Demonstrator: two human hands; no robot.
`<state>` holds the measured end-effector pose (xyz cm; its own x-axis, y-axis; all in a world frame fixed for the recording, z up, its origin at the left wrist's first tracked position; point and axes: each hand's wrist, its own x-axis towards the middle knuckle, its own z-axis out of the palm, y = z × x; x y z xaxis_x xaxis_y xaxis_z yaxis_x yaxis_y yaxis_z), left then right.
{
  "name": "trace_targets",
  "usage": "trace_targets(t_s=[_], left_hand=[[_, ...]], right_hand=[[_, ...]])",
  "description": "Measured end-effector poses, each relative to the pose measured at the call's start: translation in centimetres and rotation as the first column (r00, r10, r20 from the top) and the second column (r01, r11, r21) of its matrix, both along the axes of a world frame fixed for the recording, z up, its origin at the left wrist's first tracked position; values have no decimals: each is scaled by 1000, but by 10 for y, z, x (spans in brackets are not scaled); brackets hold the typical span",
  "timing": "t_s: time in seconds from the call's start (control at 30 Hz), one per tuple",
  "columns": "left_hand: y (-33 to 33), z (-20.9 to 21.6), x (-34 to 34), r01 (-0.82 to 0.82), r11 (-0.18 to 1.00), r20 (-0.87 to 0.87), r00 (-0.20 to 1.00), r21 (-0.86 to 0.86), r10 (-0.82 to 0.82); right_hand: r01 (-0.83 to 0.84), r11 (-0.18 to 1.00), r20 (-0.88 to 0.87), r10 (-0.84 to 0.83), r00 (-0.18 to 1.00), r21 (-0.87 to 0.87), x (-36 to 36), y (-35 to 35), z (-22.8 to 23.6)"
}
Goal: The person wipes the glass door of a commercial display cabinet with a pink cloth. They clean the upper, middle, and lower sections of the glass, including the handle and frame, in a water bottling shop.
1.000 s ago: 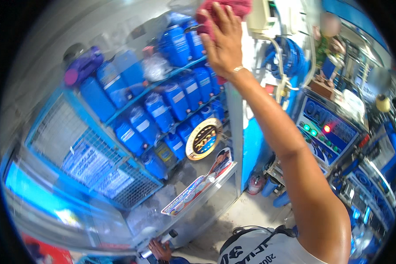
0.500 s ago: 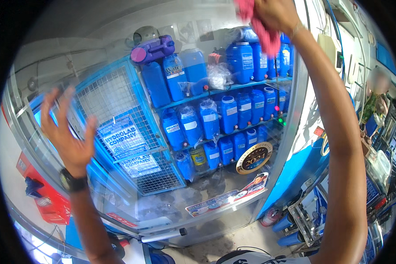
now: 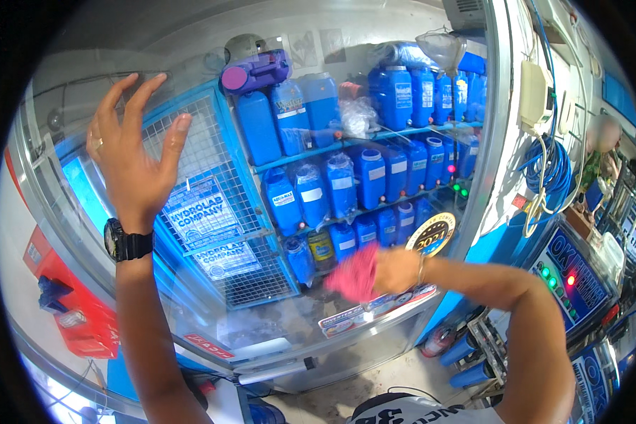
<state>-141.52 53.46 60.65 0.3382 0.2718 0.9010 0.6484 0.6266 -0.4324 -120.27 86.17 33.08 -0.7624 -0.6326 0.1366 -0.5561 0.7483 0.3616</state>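
Main surface: big clear glass panel [image 3: 251, 326] in a metal frame [image 3: 500, 85], edges bowed by the lens. Seen through it: blue rack [image 3: 297, 157], three levels of blue jugs [image 3: 371, 175], a purple container [image 3: 261, 72] at the top shelf's left end. Blue mesh door [image 3: 206, 138] left of the rack. Right of the frame: pale wall, blue below, with a lettered control box [image 3: 567, 272], red and green lights lit, and a coiled blue cable [image 3: 546, 173]. Red object [image 3: 85, 311] outside the panel's left edge. Pale floor [image 3: 353, 374] past the bottom edge.

Labels: two white sheets with blue block print on the mesh, the upper one [image 3: 201, 212] larger; long multicolour sticker [image 3: 339, 321] along the panel's bottom edge; round gold-and-black sticker [image 3: 433, 233] near the lower right corner; small white labels on many jugs.

Left hand [image 3: 136, 152]: by the panel's left part, fingers spread, nothing in it; can't tell if it touches glass. Black watch [image 3: 133, 239] on that wrist. Right hand [image 3: 397, 272]: fingers closed around a pink cloth [image 3: 353, 277]. Cloth sits in front of the panel's lower part, left of the round sticker, blurred; contact with glass unclear. Long axis roughly crosswise, slightly slanted, loose end pointing left and a bit down.
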Motion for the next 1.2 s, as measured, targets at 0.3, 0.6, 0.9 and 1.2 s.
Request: trace_targets(t_s=[0.3,0.6,0.9,1.2], left_hand=[[1,1,-7,92,995,-49,995,28,-91],[4,1,-4,181,982,-18,983,61,-180],[4,-2,6,132,990,42,990,52,-135],[6,-2,-2,217,975,82,972,56,-221]], right_hand=[[149,979,-978,-161,134,-141,1,63,456],[64,997,-472,-75,878,-39,-48,-98,118],[212,976,-849,-77,523,42,-34,-3,278],[144,741,-710,-670,218,-655,-38,-26,452]])
